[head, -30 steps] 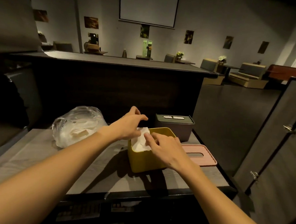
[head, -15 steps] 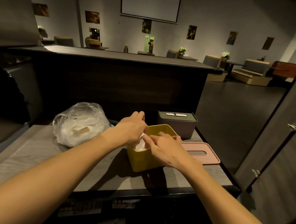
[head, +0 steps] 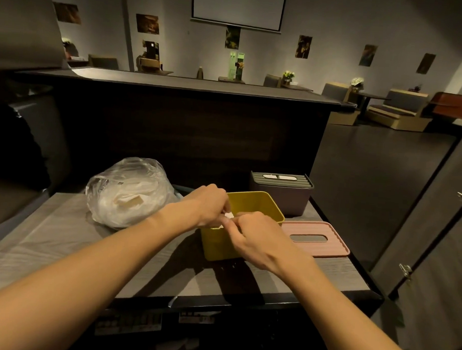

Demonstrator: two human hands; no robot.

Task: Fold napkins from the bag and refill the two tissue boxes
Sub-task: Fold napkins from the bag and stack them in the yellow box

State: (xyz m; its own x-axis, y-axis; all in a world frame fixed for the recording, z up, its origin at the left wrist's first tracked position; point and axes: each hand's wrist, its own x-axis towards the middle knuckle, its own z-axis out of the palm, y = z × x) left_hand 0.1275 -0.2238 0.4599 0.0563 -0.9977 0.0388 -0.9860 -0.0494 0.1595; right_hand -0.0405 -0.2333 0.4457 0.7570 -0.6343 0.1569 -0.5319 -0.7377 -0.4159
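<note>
My left hand (head: 209, 207) and right hand (head: 250, 236) pinch a white napkin (head: 228, 215) together inside the open yellow box (head: 252, 202). Its pink lid (head: 316, 238) lies beside it; the grey box (head: 282, 193) behind is lidded. The bag (head: 127, 190) holds more napkins.

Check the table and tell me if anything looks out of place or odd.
Nothing looks spilled or damaged. The pink lid lies flat on the table beside the open yellow box, as expected mid-refill, while both hands tuck a napkin in.
</note>
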